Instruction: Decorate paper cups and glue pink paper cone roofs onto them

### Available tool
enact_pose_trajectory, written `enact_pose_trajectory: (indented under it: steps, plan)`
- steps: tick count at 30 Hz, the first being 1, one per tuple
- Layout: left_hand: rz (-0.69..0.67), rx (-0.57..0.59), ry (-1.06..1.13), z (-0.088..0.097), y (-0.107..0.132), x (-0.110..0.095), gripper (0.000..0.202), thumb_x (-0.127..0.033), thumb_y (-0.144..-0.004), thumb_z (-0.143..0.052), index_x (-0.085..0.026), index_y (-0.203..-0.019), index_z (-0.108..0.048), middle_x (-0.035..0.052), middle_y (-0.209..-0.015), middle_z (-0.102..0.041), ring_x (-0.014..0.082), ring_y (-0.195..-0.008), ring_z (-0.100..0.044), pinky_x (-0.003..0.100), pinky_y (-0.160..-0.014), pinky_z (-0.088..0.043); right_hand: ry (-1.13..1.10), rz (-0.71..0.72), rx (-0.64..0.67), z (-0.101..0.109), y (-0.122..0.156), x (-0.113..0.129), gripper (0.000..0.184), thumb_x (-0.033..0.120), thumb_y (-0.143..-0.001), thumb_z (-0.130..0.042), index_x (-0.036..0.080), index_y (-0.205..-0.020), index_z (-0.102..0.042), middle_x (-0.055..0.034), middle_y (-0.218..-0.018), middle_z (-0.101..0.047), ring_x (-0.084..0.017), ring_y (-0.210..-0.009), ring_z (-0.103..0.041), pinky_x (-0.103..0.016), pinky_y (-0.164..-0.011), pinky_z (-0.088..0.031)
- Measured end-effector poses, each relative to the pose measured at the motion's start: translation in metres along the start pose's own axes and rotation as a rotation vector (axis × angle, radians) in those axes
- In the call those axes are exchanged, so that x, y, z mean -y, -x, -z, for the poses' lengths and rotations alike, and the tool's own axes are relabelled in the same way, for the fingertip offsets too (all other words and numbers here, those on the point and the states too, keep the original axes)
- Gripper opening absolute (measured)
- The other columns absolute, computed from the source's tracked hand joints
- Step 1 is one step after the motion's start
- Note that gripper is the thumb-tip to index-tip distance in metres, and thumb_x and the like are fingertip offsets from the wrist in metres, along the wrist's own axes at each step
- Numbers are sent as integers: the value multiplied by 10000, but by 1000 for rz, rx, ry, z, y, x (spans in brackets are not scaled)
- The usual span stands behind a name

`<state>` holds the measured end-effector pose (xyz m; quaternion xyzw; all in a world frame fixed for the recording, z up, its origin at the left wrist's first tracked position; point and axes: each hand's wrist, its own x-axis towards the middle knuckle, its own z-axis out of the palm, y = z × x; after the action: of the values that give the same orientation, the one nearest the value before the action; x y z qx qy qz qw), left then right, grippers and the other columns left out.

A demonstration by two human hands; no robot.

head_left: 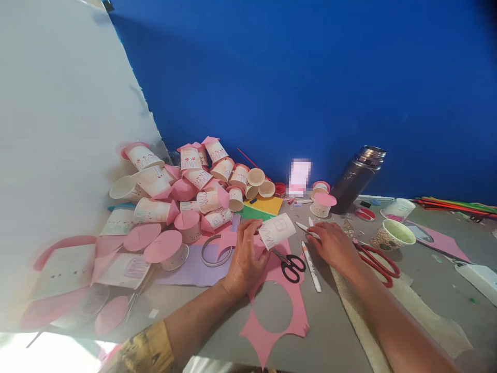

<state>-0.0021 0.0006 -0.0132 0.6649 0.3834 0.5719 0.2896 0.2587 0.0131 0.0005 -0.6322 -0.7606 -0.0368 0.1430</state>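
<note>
My left hand (246, 259) is closed around a white paper cup (278, 231), which lies tilted on its side. A drawn window and a zigzag line show on its wall. My right hand (336, 246) pinches a white marker (305, 229) just right of the cup. Another white marker (311, 267) lies on the table below those fingers. Between the hands rest black-handled scissors (293, 268), their blades partly hidden by the cup. Under them spreads a pink paper sheet (298, 311) with a round hole cut out.
Many decorated cups with pink paper tops (163, 249) are heaped at left. A tape roll (209, 251) lies beside my left hand. At right are a dark flask (353, 181), red-handled scissors (380, 261) and a patterned cup (392, 234). A blue wall (310, 77) closes off the back.
</note>
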Motion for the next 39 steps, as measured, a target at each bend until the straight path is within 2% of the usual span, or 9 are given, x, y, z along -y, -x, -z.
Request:
enact_pose_trajectory:
  steps: [3, 6, 11, 18, 20, 23, 28, 34, 39]
  plan:
    - [-36, 52, -35, 0, 4, 2, 598, -100, -814, -702, -224, -1375, -535, 178, -1357, -537, 333, -1330, -460, 488, -1141, -368, -407, -47, -95, 7, 3, 11, 390, 422, -958, -601, 172, -1241, -702, -154, -1228, -724, -316, -1058, -672, -445, -866, -561]
    - [-45, 104, -66, -1, 6, -1, 606, -102, -835, -674, -216, -1409, -515, 189, -1376, -536, 336, -1326, -470, 505, -1161, -347, -975, -36, 21, 14, 8, 22, 549, 584, -952, -583, 203, -1343, -641, -114, -1208, -729, -249, -959, -702, -345, -726, -587]
    - [23, 92, 48, 0, 5, -9, 544, -112, -805, -708, -222, -1327, -600, 169, -1309, -583, 340, -1297, -495, 515, -1200, -300, -1262, -81, 131, 15, 8, 29, 595, 604, -863, -715, 180, -1279, -687, -118, -1142, -756, -264, -1030, -701, -319, -738, -584]
    - [93, 55, 121, 0, 5, -13, 700, -102, -715, -777, -219, -1379, -587, 158, -1387, -546, 334, -1314, -486, 508, -1173, -337, -1205, -80, 39, 17, 5, 19, 554, 553, -844, -756, 184, -1252, -701, -94, -1070, -733, -185, -792, -679, -297, -654, -567]
    - [245, 54, 241, 1, 0, -15, 563, -160, -748, -784, -220, -1291, -651, 126, -1276, -628, 288, -1157, -587, 452, -1065, -441, -1144, -74, 8, 18, 5, 14, 556, 544, -845, -756, 192, -1270, -692, -88, -1097, -710, -166, -752, -661, -291, -632, -567]
    - [541, 189, 534, 1, -8, -18, 236, -314, -809, -786, -164, -988, -751, 91, -945, -729, 203, -821, -649, 342, -808, -523, -1096, -69, 8, 18, 4, 8, 555, 541, -840, -756, 191, -1267, -697, -90, -1102, -706, -177, -784, -667, -305, -662, -582]
    - [755, 261, 795, 0, -11, -19, 294, -371, -720, -886, -118, -789, -755, 69, -740, -710, 143, -665, -623, 260, -653, -512, -1085, -75, 81, 14, 5, 8, 519, 528, -860, -741, 204, -1263, -704, -81, -1097, -711, -185, -815, -669, -300, -662, -587]
    - [948, 303, 932, -1, -6, -21, 353, -352, -683, -924, -97, -867, -763, 83, -780, -714, 113, -608, -602, 218, -553, -500, -1174, -62, 87, 17, 6, 15, 496, 509, -840, -775, 196, -1221, -724, -75, -1057, -726, -174, -789, -683, -303, -684, -596]
    - [1003, 272, 1028, -2, -6, -22, 348, -304, -738, -883, -79, -973, -759, 94, -807, -721, 129, -623, -636, 225, -557, -530, -1192, -26, 86, 17, 4, 12, 503, 510, -840, -771, 215, -1244, -719, -97, -1139, -739, -193, -799, -706, -338, -699, -613]
